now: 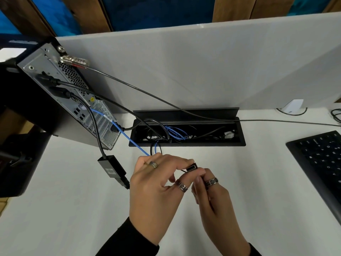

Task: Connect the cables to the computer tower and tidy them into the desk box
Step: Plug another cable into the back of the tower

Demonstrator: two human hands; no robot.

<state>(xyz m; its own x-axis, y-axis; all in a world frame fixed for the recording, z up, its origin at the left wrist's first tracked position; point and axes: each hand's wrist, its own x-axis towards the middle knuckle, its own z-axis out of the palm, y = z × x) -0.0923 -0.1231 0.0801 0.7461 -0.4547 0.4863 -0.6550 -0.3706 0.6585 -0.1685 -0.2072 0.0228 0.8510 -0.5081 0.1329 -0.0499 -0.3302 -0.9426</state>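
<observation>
Our left hand (156, 183) and right hand (212, 196) together pinch a black plug (191, 167) over the white desk (73, 209), just in front of the open desk box (186, 143). Left of the box stands the computer tower (70, 97), its blue cable (132, 141) and black cables (118, 106) running into the box. A keyboard (319, 163) lies right of the box.

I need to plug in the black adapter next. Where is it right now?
In the head view, the adapter lies on the desk, left of the left hand and in front of the tower.
</observation>
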